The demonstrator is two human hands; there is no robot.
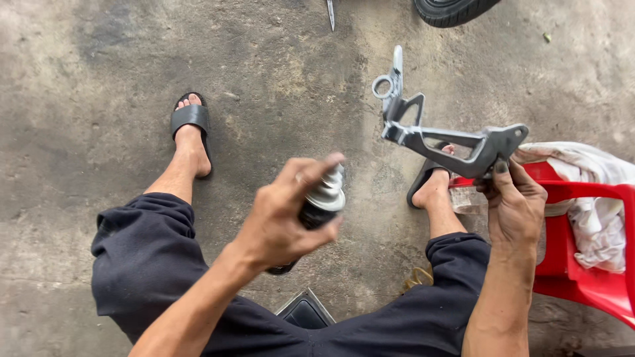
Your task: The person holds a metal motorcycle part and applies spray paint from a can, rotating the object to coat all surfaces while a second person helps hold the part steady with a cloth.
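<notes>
The metal bracket (444, 135) is up in the air in my right hand (514, 206). It is grey, with open gaps in it and a little ring at the far end. My fingers pinch it tight at the near end, and the rest sticks out away from me, up and toward my other hand.

My left hand (286, 215) is wrapped around a spray can (316, 205). The can is dark with a shiny silver top. One finger lies over the top — the top points at the bracket. The can and the bracket do not touch; there is a gap between them.

Just beside my right hand is a red plastic chair (589, 277), and a white rag (595, 205) lies on it.

Under my hands I see my knees in dark pants and my feet in black sandals (192, 119) on the grey concrete floor (79, 99). Far past my hands — at the top edge — is a bit of black tire (453, 10).
</notes>
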